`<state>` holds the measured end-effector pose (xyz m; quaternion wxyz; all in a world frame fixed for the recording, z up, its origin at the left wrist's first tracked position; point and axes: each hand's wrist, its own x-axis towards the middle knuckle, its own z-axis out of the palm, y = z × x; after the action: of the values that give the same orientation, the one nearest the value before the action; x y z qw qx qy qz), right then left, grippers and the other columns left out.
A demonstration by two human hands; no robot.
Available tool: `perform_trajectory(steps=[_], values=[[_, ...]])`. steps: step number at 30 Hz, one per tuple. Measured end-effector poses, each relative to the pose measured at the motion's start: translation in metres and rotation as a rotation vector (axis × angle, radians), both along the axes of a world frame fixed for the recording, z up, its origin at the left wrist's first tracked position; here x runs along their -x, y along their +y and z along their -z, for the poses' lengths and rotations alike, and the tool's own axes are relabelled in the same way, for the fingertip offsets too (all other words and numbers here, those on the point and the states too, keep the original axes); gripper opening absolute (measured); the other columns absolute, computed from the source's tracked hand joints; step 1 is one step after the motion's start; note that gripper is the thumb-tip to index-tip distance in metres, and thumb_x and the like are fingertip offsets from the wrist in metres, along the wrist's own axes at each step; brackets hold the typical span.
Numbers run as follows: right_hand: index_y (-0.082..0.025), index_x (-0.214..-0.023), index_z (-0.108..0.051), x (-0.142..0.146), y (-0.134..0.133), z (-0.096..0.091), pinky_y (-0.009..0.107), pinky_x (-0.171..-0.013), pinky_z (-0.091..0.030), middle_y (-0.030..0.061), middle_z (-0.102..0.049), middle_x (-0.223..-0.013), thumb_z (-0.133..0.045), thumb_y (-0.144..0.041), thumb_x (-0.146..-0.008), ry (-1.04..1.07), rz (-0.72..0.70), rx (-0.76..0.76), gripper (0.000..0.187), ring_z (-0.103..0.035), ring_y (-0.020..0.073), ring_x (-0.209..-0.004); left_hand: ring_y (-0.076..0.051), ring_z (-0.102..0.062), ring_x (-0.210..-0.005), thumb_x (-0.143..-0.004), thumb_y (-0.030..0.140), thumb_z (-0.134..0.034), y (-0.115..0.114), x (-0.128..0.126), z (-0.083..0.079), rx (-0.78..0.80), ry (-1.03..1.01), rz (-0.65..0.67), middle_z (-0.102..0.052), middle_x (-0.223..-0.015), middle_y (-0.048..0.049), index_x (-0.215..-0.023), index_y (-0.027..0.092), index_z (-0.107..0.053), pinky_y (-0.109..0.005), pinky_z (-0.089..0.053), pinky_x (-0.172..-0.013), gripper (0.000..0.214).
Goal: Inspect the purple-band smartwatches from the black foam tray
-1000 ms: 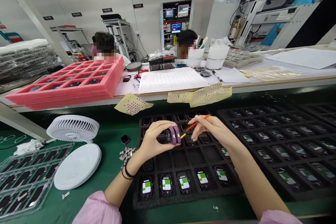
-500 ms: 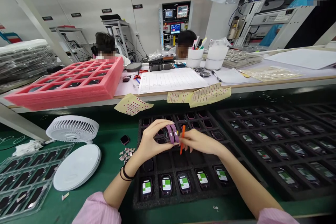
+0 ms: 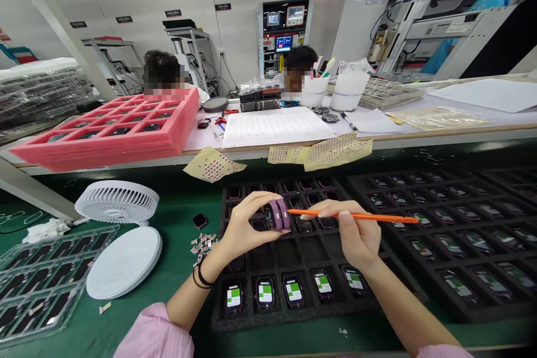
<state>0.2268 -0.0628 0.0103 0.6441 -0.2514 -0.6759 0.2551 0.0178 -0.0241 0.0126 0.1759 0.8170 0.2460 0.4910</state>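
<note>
Swings orange stick (image 3: pixel 390 217) level in right fingers (image 3: pixel 335 207), pointing at purple cases (image 3: pixel 276 216) gripped in left fingers (image 3: pixel 258 199); looks unfinished.

Two hands (image 3: pixel 245 221); two purple watch cases (image 3: pixel 285 221); one orange stick (image 3: pixel 386 217); one loose watch (image 3: pixel 200 221) on the green mat (image 3: pixel 179 217); five lit green-and-white screens (image 3: pixel 293 291) along the near row of the middle black tray (image 3: pixel 293 316); one white fan (image 3: pixel 115 201); one pink tray (image 3: pixel 96 156); three yellow dotted sheets (image 3: pixel 213 165); two white cups (image 3: pixel 346 92); four dark wall signs (image 3: pixel 173 13).
</note>
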Motion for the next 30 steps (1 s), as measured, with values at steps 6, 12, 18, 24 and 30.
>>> perform_trajectory(steps=[6, 12, 18, 24, 30], values=[[-0.024, -0.096, -0.062, 0.0000, 0.0003, 0.0021, 0.041, -0.071, -0.056, 0.0054, -0.071, -0.089, -0.039, -0.025, -0.097, -0.018, 0.011, -0.007, 0.023, -0.070, 0.0231, -0.084, -0.023, -0.064, -0.096, -0.068, 0.026, -0.078, -0.0010, -0.0007, -0.0004, 0.004, 0.009, -0.005, -0.066, -0.106, -0.0103, -0.111, 0.019, -0.061, -0.040, -0.054, -0.084, 0.047], [-0.022, -0.096, -0.060, 0.0004, -0.0016, 0.0025, 0.042, -0.069, -0.056, 0.0067, -0.070, -0.083, -0.038, -0.023, -0.096, -0.100, 0.059, -0.049, 0.022, -0.069, 0.0236, -0.083, -0.022, -0.065, -0.095, -0.067, 0.027, -0.078, -0.0015, -0.0005, 0.0006, -0.006, 0.032, -0.020, -0.067, -0.105, -0.0101, -0.111, 0.019, -0.061, -0.039, -0.055, -0.084, 0.048], [-0.022, -0.099, -0.060, 0.0011, -0.0014, -0.0002, 0.038, -0.068, -0.055, 0.0058, -0.066, -0.083, -0.038, -0.014, -0.095, -0.177, 0.091, -0.125, 0.024, -0.067, 0.0209, -0.080, -0.021, -0.066, -0.092, -0.067, 0.022, -0.077, -0.0005, -0.0035, 0.0058, -0.068, 0.012, -0.033, -0.067, -0.103, -0.0095, -0.112, 0.019, -0.062, -0.036, -0.056, -0.081, 0.047], [-0.022, -0.097, -0.060, 0.0021, -0.0039, -0.0018, 0.038, -0.068, -0.055, 0.0058, -0.066, -0.081, -0.037, -0.015, -0.095, -0.163, 0.094, -0.090, 0.024, -0.066, 0.0204, -0.079, -0.021, -0.066, -0.089, -0.066, 0.024, -0.079, -0.0006, -0.0066, 0.0069, -0.046, -0.001, -0.036, -0.067, -0.100, -0.0090, -0.110, 0.019, -0.063, -0.035, -0.056, -0.080, 0.047], [-0.022, -0.100, -0.060, 0.0065, -0.0071, 0.0012, 0.039, -0.072, -0.055, 0.0062, -0.068, -0.084, -0.037, -0.017, -0.096, -0.117, 0.019, -0.077, 0.024, -0.067, 0.0216, -0.085, -0.022, -0.065, -0.092, -0.067, 0.024, -0.078, -0.0017, -0.0047, 0.0058, -0.031, 0.026, -0.035, -0.066, -0.103, -0.0096, -0.112, 0.018, -0.062, -0.035, -0.056, -0.082, 0.048]])
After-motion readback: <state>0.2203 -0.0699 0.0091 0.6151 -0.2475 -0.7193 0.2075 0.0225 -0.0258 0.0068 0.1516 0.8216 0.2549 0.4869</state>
